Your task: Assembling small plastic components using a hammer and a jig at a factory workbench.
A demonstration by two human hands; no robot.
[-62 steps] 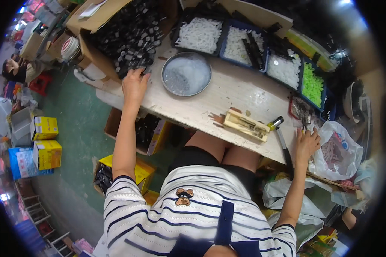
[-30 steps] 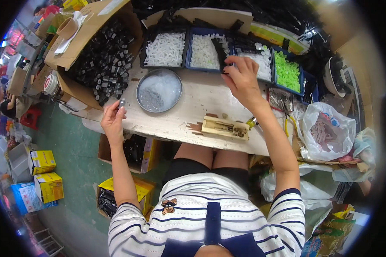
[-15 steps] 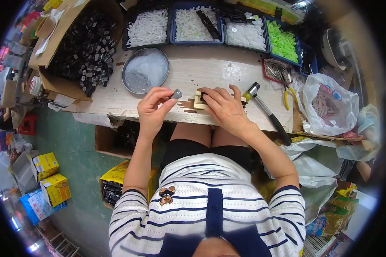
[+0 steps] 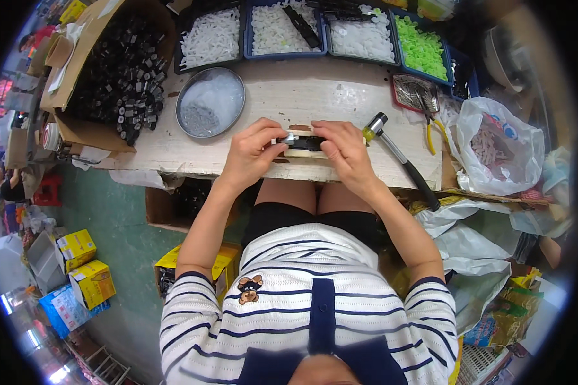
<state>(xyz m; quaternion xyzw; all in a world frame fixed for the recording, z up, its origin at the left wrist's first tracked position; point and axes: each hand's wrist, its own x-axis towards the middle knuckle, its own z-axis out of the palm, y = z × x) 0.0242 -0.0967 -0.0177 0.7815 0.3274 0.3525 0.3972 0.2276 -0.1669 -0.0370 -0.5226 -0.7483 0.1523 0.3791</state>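
Both hands meet over a small wooden jig block [image 4: 305, 153] at the near edge of the white worktable [image 4: 315, 96]. My left hand [image 4: 253, 154] pinches a small silver-and-black part [image 4: 302, 141] at the block's left end. My right hand [image 4: 343, 151] presses on the same part from the right, fingers curled over the block. A hammer [image 4: 401, 160] with a yellow-and-silver head lies just right of my right hand, handle pointing toward me.
A round metal dish [image 4: 210, 102] of small parts sits left of the hands. A cardboard box [image 4: 119, 58] of black parts is far left. Blue trays of white pieces [image 4: 282, 25] and green pieces [image 4: 420, 45] line the back. Yellow pliers [image 4: 430, 125] and a plastic bag [image 4: 498, 147] lie right.
My left hand came back from the box of black parts and my right from the back trays. Both now sit together on the wooden block, closer than half a second ago.
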